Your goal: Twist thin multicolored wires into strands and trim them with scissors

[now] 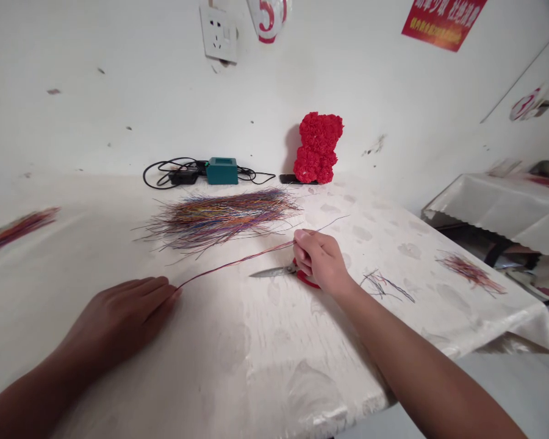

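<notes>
A few thin coloured wires (238,261), mostly red and orange, run between my two hands just above the table. My left hand (130,308) is low over the cloth at the left, its fingers pressed together on one end of the wires. My right hand (318,256) pinches the other end between thumb and curled fingers; a dark strand sticks out past it to the right. Scissors (274,272) with red handles lie under my right hand, which partly hides the handles. Beyond the hands a large pile of multicoloured wires (224,216) lies on the table.
Another wire bundle (18,230) lies at the far left. Short wire scraps (384,285) and a small wire pile (471,271) are on the right. Along the wall stand a teal box (222,171) with black cables and a red flower-covered figure (318,148). The table's edge (384,399) runs close in front.
</notes>
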`<state>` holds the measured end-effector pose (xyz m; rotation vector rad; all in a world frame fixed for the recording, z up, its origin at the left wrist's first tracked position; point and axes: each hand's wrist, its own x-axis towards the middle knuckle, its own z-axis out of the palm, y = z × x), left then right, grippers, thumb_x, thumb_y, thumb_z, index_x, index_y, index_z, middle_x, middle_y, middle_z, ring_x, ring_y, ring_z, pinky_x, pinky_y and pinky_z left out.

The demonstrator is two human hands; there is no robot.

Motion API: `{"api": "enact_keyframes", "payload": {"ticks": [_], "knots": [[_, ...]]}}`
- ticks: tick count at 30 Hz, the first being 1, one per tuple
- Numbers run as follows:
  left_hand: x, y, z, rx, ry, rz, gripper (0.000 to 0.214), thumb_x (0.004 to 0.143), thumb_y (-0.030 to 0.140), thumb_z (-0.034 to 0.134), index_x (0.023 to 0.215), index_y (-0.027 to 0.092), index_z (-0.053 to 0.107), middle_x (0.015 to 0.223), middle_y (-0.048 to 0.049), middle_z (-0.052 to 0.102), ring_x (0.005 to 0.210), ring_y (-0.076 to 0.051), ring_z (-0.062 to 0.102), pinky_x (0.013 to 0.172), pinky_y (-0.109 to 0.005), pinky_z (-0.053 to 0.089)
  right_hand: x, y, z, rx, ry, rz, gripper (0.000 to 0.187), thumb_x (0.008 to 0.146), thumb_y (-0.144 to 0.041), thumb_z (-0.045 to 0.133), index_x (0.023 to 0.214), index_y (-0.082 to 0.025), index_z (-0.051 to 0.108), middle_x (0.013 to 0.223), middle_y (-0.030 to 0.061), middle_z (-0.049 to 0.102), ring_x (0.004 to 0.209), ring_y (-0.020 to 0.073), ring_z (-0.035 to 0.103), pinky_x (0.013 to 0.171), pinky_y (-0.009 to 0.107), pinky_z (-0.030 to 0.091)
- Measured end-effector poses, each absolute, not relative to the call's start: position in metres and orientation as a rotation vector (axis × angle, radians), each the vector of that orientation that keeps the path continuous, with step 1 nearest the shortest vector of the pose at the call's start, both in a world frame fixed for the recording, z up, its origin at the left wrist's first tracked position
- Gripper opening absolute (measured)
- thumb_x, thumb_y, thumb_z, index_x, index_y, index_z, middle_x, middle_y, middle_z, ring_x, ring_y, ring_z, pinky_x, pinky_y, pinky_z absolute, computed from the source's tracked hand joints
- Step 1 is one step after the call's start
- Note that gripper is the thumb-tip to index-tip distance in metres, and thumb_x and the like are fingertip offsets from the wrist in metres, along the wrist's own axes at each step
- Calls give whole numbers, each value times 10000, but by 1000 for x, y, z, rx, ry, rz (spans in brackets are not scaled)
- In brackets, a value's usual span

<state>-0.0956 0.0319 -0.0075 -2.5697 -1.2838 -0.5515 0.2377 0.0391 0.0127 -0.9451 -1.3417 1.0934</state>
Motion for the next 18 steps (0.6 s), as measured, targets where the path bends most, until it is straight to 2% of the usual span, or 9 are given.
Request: {"api": "enact_keyframes", "payload": {"ticks": [3,14,16,18], "knots": [[-99,33,-7,-2554,-1270,-368,311,977,324,432,785,211,649,791,11,666,726,-152,625,658,-271,449,237,38,12,-954,-1356,1096,502,945,-483,517,552,-196,394,464,-60,308,385,65,264,378,239,194],[-101,37,0,-2438,-1442,-365,248,968,319,446,891,252,673,847,48,675,795,-146,640,689,-238,453,234,32,16,-1037,-1477,1020,489,966,-438,498,548,-188,446,474,-39,386,410,77,322,403,242,237],[-104,40,-1,-2453,-1424,-327,233,958,329,459,956,245,676,910,27,692,874,-175,644,770,-276,474,234,32,15,-1048,-1475,1001,484,973,-426,488,553,-188,448,467,-41,389,412,78,324,413,242,246],[-109,42,-3,-2453,-1394,-298,245,941,304,458,1074,217,644,1051,-17,694,1005,-230,623,881,-364,471,234,33,15,-1055,-1474,980,487,978,-418,482,551,-187,448,464,-40,396,414,79,329,424,245,254]]}}
